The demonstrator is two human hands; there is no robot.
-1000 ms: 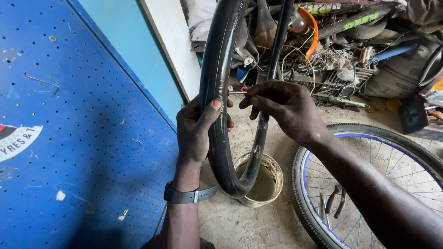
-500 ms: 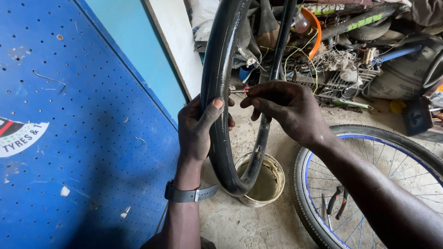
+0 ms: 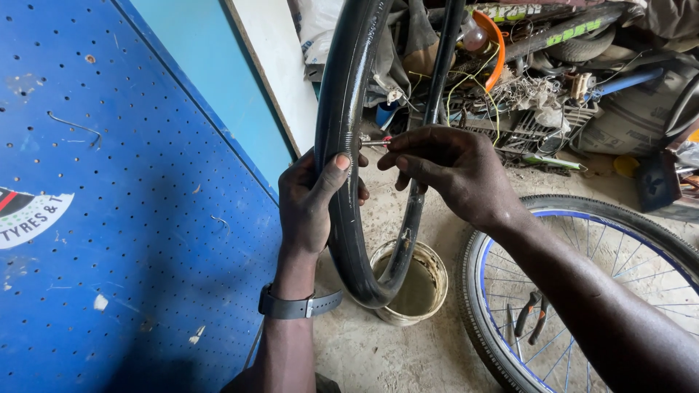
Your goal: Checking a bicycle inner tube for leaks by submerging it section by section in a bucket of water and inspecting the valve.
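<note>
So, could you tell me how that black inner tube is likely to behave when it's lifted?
The inner tube looks inflated, so it probably keeps its loop shape yet flexes. The left hand alone grips it, suggesting lightness. Its smooth sheen hints it may slip.

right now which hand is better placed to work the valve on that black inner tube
Right hand: its fingertips already pinch at the valve stem. The left hand is wrapped around the inner tube, steadying it.
</note>
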